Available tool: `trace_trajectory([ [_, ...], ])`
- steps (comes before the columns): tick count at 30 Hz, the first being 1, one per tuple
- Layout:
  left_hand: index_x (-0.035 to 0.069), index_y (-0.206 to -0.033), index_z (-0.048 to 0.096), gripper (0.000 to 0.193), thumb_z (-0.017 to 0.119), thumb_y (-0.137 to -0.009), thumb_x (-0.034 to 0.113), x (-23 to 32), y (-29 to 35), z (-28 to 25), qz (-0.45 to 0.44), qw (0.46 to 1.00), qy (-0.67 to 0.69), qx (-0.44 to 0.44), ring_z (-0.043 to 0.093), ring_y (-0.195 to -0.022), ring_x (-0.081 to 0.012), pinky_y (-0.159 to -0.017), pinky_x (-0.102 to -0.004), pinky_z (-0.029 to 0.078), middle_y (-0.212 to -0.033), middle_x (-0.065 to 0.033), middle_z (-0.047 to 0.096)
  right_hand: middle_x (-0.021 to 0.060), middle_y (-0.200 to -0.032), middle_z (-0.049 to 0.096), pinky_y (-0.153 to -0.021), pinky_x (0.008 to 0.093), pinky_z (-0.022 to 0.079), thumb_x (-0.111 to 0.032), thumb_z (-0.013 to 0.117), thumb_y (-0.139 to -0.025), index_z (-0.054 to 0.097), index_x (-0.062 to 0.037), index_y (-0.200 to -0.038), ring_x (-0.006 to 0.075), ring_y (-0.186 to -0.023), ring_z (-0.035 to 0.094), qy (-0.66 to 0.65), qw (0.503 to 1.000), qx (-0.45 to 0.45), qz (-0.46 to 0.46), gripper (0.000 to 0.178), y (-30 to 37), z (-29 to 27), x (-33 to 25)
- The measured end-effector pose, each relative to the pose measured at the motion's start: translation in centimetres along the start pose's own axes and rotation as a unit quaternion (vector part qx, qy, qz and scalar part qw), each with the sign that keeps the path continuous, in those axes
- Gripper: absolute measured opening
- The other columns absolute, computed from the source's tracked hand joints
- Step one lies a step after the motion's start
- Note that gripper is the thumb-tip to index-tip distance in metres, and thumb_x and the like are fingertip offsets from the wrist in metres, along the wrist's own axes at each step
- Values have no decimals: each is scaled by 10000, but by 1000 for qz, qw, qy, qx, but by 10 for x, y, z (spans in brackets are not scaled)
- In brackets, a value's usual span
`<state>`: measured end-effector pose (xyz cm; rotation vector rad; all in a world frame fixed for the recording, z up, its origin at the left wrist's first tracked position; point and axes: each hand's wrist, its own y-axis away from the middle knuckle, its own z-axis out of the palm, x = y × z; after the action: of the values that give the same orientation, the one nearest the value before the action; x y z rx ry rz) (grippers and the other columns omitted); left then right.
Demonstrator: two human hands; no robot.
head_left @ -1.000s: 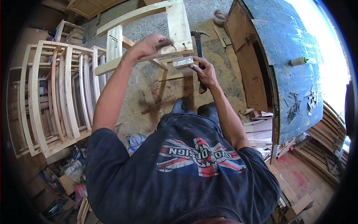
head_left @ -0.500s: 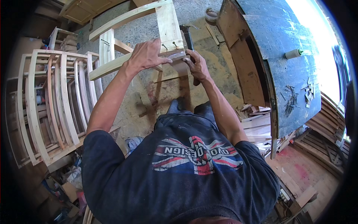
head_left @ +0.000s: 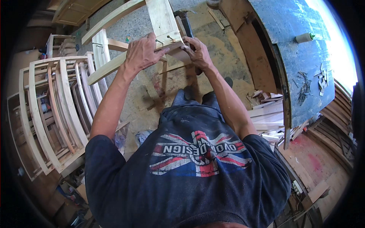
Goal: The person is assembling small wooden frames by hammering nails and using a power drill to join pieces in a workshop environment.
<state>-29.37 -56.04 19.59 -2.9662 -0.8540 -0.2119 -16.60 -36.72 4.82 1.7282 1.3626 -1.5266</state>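
A pale wooden frame [head_left: 103, 72] of joined planks stands in front of me. My left hand [head_left: 142, 53] grips its near rail close to the corner, thumb stretched along the edge. Partly driven nails [head_left: 170, 38] stick up from the cross plank [head_left: 161, 17] beside that hand, and more nails [head_left: 98, 45] stand in another cross plank to the left. My right hand [head_left: 198, 54] is closed around the dark handle of a claw hammer [head_left: 187, 27], its head pointing away from me. The thumb and fingertips of this hand touch the frame's right corner. Part of the handle is hidden behind the fingers.
At the left stand several finished-looking slatted wooden frames [head_left: 62, 114]. A blue-topped bench [head_left: 304, 64] at the right bears loose nails [head_left: 304, 88] and a pale roll [head_left: 304, 37]. Wood offcuts [head_left: 268, 114] lie beneath it. Sawdust covers the floor [head_left: 224, 57].
The view has shifted slightly, so the frame and hands appear farther up and left. My right fingertips have moved up at the frame's corner; both hands keep their holds.
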Motion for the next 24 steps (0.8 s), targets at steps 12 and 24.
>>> trace_trajectory([
  [12, 9, -1183, 611, 606, 745, -920, 538, 4, 2, -3, -30, 999, -7, -15, 724, -890, -487, -764, -547, 565, -969, -256, 743, 173, -1107, 675, -857, 443, 532, -335, 795, -932, 721, -108, -1247, 363, -993, 677, -54, 997, -1, 49, 395, 3, 4, -6],
  [24, 15, -1208, 609, 668, 754, -895, 586, 2, 1, -5, -47, 996, -56, -46, 728, -934, -458, -789, -522, 569, -1047, -231, 746, 109, -985, 616, -766, 421, 498, -321, 782, -951, 713, -139, -1276, 292, -845, 616, -19, 998, 52, -17, 379, 7, 15, 5],
])
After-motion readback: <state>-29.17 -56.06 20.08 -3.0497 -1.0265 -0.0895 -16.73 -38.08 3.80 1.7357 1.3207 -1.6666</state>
